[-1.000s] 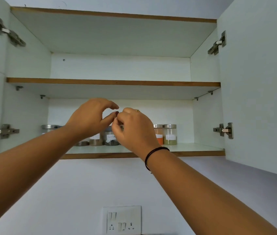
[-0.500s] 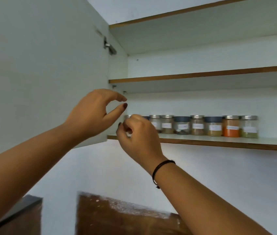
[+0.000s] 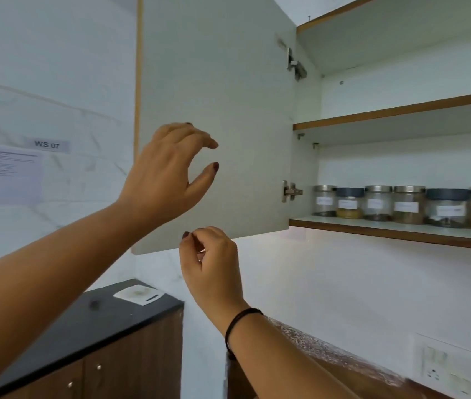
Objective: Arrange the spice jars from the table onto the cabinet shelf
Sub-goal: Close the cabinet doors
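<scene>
Up on the lower cabinet shelf [image 3: 395, 234] the spice jars [image 3: 408, 205] stand upright in one row, side by side and labelled, some with steel lids and two with dark ones; the row runs off the right edge. Just left of them hangs the open cabinet door [image 3: 228, 82] on its hinge [image 3: 290, 191]. Before that door the left hand [image 3: 165, 180] is raised, thumb and fingers curved and apart, holding nothing. Below it the right hand [image 3: 214, 266] is curled closed, thumb against forefinger, nothing visible in it, with a black band [image 3: 242, 317] at the wrist. Further out are a black counter [image 3: 78, 326] and a wall socket [image 3: 444, 367].
</scene>
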A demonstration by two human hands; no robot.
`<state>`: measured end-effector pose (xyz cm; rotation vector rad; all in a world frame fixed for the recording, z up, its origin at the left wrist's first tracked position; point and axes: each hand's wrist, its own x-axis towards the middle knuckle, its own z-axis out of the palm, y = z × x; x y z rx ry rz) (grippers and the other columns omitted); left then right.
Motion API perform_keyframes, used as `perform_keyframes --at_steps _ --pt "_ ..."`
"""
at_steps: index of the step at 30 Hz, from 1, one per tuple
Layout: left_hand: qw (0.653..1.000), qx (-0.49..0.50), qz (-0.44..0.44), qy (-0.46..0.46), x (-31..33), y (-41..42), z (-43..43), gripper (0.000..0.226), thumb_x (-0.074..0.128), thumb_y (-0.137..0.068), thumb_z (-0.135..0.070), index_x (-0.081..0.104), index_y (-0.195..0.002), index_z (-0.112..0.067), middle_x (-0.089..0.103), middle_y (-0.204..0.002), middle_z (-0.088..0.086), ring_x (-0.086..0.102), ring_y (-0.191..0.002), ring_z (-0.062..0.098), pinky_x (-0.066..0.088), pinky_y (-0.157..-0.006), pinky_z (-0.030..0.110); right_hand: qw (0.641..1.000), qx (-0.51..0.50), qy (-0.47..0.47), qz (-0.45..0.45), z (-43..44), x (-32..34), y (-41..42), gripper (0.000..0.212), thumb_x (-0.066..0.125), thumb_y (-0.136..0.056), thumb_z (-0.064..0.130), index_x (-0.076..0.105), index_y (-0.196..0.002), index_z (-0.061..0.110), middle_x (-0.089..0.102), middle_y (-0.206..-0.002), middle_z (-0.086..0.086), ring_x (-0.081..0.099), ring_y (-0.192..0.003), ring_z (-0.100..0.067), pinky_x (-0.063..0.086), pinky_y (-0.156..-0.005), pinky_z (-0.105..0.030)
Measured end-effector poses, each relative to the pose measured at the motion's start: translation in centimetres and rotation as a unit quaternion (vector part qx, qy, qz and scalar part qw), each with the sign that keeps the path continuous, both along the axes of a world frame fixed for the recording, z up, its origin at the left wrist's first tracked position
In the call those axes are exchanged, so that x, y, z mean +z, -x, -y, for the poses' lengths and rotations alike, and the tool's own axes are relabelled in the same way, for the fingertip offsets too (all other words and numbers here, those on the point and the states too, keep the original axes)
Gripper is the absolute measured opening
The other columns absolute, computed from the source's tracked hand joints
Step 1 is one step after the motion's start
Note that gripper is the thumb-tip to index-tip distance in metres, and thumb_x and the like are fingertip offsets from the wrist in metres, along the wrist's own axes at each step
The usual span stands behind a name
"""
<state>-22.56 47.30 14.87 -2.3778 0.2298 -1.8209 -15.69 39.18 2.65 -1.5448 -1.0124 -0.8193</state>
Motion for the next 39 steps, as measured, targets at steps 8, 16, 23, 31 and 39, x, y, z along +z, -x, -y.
perform_keyframes --at_steps 8,16,23,31,39 --pt "0.991 -0.044 0.057 0.114 -0.7 1.5 -3.4 0.063 0.058 -0.097 -0.021 0.031 -0.153 -0.01 0.028 -0.161 0.004 0.019 -0.151 0.017 0.013 -0.119 0.019 0.799 0.241 -0.153 -0.529 -3.3 0.5 0.2 0.023 0.052 -0.099 0.028 0.057 -0.109 0.008 0.064 -0.084 -0.012 0.064 -0.071 -0.022 0.062 -0.074 -0.032" --pt "0.946 -0.084 -0.014 0.313 -1.8 1.2 -3.8 0.084 0.058 -0.098 -0.026 0.0 -0.158 -0.013 0.01 -0.165 0.006 0.02 -0.15 0.023 0.025 -0.121 0.04 0.657 0.401 -0.191 -0.61 -4.8 1.4 1.7 0.04 0.054 -0.097 0.044 0.055 -0.112 0.007 0.068 -0.107 -0.022 0.069 -0.101 -0.032 0.059 -0.085 -0.038" --pt "0.932 -0.116 0.037 0.341 -2.9 1.5 -4.0 0.038 0.051 -0.098 -0.006 0.055 -0.135 -0.012 0.056 -0.109 -0.014 0.065 -0.089 0.016 0.053 -0.084 0.018 0.652 0.42 -0.202 -0.598 -5.2 1.6 1.8 0.039 0.051 -0.1 0.035 0.056 -0.119 0.001 0.069 -0.107 -0.019 0.07 -0.09 -0.03 0.059 -0.075 -0.037" --pt "0.951 -0.108 0.038 0.288 -3.8 2.3 -3.0 0.041 0.052 -0.099 -0.008 0.053 -0.14 -0.015 0.063 -0.127 0.0 0.061 -0.101 0.007 0.043 -0.085 0.002 0.692 0.4 -0.199 -0.567 -3.5 0.7 2.3 0.041 0.05 -0.099 0.039 0.058 -0.116 0.002 0.071 -0.1 -0.017 0.071 -0.083 -0.027 0.06 -0.063 -0.032" --pt "0.941 -0.16 0.048 0.294 -3.9 2.6 -0.4 0.048 0.061 -0.097 -0.018 0.051 -0.143 -0.016 0.062 -0.125 -0.007 0.064 -0.097 0.006 0.045 -0.078 -0.002 0.73 0.386 -0.204 -0.526 -0.5 -0.4 2.6 0.045 0.052 -0.096 0.043 0.059 -0.119 0.005 0.072 -0.098 -0.016 0.072 -0.076 -0.024 0.058 -0.06 -0.029"
